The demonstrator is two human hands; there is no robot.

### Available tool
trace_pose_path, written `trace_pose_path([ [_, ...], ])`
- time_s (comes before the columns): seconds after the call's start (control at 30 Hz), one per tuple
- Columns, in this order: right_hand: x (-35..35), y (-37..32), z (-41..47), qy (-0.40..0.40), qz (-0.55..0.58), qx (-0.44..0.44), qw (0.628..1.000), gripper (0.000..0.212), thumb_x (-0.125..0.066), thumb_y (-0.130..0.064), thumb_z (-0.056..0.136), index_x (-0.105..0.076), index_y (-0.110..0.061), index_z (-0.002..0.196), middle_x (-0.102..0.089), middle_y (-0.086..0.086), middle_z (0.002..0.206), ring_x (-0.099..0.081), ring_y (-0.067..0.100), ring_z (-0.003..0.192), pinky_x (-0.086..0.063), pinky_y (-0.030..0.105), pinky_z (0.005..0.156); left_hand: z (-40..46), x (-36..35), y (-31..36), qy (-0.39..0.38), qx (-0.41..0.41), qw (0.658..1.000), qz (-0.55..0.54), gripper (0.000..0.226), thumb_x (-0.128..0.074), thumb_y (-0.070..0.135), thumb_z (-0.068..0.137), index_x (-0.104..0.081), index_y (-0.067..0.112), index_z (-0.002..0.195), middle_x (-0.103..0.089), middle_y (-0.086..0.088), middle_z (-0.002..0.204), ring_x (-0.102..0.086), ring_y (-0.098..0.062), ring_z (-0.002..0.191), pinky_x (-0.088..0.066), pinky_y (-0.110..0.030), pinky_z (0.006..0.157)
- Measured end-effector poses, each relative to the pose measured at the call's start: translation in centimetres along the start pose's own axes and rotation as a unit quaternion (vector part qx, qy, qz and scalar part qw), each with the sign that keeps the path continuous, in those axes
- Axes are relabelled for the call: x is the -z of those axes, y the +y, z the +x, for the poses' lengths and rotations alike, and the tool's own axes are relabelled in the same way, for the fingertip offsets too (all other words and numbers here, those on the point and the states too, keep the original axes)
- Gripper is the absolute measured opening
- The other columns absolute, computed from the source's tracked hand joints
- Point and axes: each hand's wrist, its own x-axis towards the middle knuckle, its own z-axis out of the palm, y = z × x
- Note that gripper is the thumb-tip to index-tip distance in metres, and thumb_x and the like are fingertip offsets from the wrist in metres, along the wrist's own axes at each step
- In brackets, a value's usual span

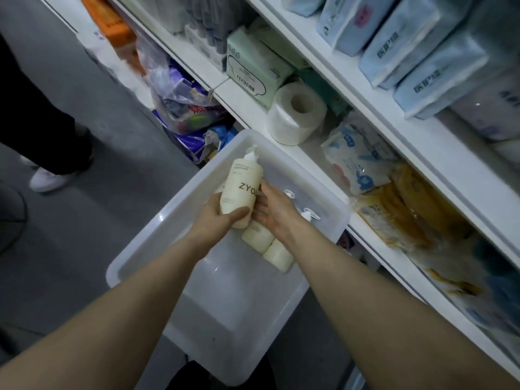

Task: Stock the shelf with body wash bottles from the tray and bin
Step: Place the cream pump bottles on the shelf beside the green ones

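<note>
Curled round the base of a cream bottle (241, 187), the left hand (218, 218) makes the grip: thumb across the front near the bottom, fingers wrapped behind. The right hand (274, 212) lies against the bottle's right side, thumb touching the label by the letters "ZYO", its fingers reaching down under the bottle; whether they clasp anything there cannot be told.

That bottle is lifted above the bin (174, 220), its long axis running from the hands toward the bin's far corner, pump head pointing away from the person and slightly right, toward the shelf (323, 167).

Two more bottles (267, 246) lie on their sides inside the bin near its right wall, touching each other, bases toward the person, pump heads pointing to the bin's far right edge. The right wrist covers their middles.

The bin is translucent white and stands just beside the shelf's front edge. On the shelf near the bin's far corner lies a paper roll (297, 115), hollow core facing out, with a green pack (253, 71) behind it and a white-blue pack (357, 159) to its right. Light blue packs (422, 57) fill the shelf above. A leg and white shoe (47, 178) stand on the grey floor at the left.
</note>
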Motion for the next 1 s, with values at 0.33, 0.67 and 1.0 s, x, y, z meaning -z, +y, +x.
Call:
trace_pose_path([
  [0.33,-0.1,-1.4,-11.1,0.004,0.016,0.011,1.0,0.037,-0.049,-0.045,0.102,-0.057,-0.018,0.125,-0.071,0.007,0.11,-0.07,0.027,0.101,-0.059,0.047,0.083,-9.3,0.7,3.9,-0.146,0.024,0.988,0.04,0.061,-0.078,0.032,0.079,-0.05,0.018,0.131,-0.063,0.0,0.12,-0.062,-0.015,0.109,-0.054,-0.034,0.094],
  [0.67,-1.4,-3.6,-23.6,0.011,-0.026,0.101,0.995,0.043,-0.06,-0.045,0.096,-0.061,-0.013,0.125,-0.071,0.008,0.114,-0.068,0.026,0.107,-0.055,0.05,0.094,-18.3,2.2,10.1,-0.201,-0.047,0.97,0.127,0.063,-0.084,0.025,0.074,-0.053,0.021,0.129,-0.068,0.0,0.116,-0.067,-0.015,0.103,-0.058,-0.032,0.083],
  [1.0,-0.5,-6.6,-33.8,0.052,-0.045,0.194,0.978,0.048,-0.062,-0.047,0.094,-0.058,-0.016,0.131,-0.07,0.006,0.119,-0.067,0.023,0.109,-0.055,0.049,0.094,-26.4,0.5,16.2,-0.245,-0.164,0.936,0.19,0.065,-0.081,0.023,0.077,-0.047,0.018,0.132,-0.064,0.004,0.117,-0.063,-0.004,0.102,-0.054,-0.016,0.072],
])
